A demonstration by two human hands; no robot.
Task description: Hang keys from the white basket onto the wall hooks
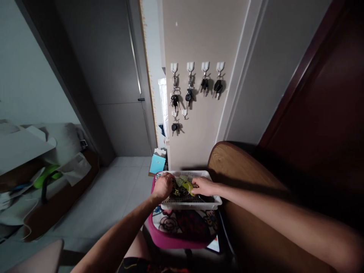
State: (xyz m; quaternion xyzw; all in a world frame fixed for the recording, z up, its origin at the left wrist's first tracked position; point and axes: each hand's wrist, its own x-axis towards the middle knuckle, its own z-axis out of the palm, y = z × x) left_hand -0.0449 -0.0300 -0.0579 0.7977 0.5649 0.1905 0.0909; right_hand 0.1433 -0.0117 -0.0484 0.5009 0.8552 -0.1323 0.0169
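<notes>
A white plastic basket [191,206] with slotted walls rests on a pink-edged seat [170,241] with a floral top. My left hand [163,186] is at the basket's left end with its fingers curled down; whatever they hold is hidden. Reaching in from the right, my right hand [203,186] has thumb and fingers closed at the edge of a crumpled yellow-green item [187,186], whose kind I cannot make out. Between the hands lies a dark tangle [177,192] of small things, too small to name.
Several bunches of keys [175,101] hang from white wall hooks [190,66] above the basket. A wooden panel [239,167] with a curved edge stands close on the right. A blue box [157,163] is on the floor behind the seat. A cluttered couch [64,148] is at left.
</notes>
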